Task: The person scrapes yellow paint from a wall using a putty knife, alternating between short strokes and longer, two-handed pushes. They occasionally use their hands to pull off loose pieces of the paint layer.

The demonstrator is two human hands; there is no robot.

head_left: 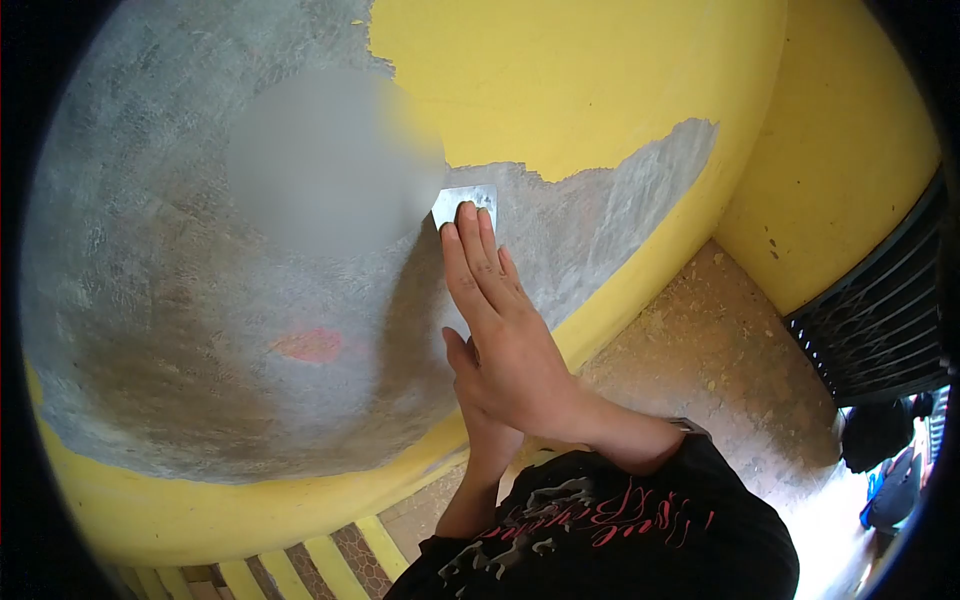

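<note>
From my head camera I see my right hand (505,340) lying flat, its fingers (470,250) stretched out and pressing one metal scraper (466,204) against the wall (180,300). My left hand (480,435) is tucked under it; I think it grips the handle, but I cannot tell. I seem to be mid-scrape. Next I should push toward the yellow paint (560,80) edge. I count two hands, one scraper.
</note>
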